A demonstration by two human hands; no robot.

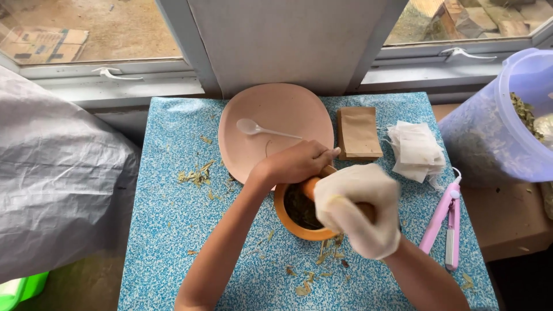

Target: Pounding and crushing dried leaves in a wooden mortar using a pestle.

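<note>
Her gloved right hand (358, 208) grips the pestle (311, 187), slanting left into the mortar (288, 216) steadied by her left hand (296, 163).

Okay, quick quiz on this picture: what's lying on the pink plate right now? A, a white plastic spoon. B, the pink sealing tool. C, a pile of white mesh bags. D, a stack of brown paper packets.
A: a white plastic spoon lies alone on the pink plate; the brown packets, white bags and pink sealing tool all lie on the blue tabletop.
</note>
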